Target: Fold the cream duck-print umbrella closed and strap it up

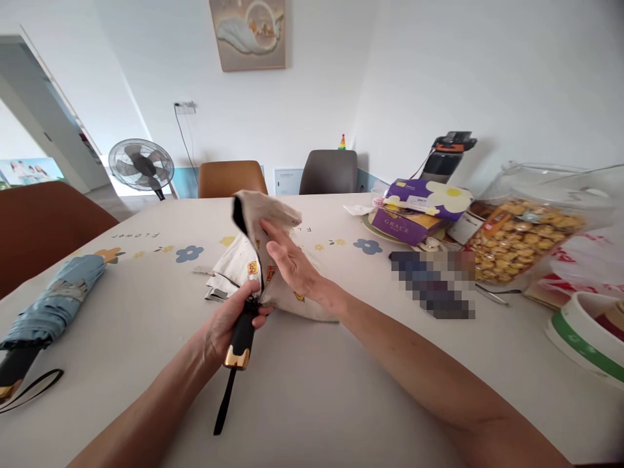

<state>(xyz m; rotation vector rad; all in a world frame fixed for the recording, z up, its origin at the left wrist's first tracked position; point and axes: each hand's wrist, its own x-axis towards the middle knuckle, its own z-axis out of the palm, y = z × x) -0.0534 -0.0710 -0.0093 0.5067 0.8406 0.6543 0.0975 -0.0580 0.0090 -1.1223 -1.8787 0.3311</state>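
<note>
A folding umbrella (pixel 266 214) with cream printed fabric lies partly raised over the middle of the table. My left hand (pixel 229 322) is closed round its black handle (pixel 241 338), which has a gold end and a black wrist strap (pixel 225 403) hanging toward me. My right hand (pixel 292 260) lies against the loose fabric with fingers stretched out, smoothing a fold. Part of the fabric spreads flat on the table behind my hands.
A folded blue umbrella (pixel 53 305) lies at the left edge. On the right stand a clear jar of snacks (pixel 526 227), purple boxes (pixel 419 208), a bottle (pixel 446 159) and bowls (pixel 589 331). Chairs (pixel 231 177) and a fan (pixel 141 166) stand beyond the flower-print tablecloth (pixel 341 377).
</note>
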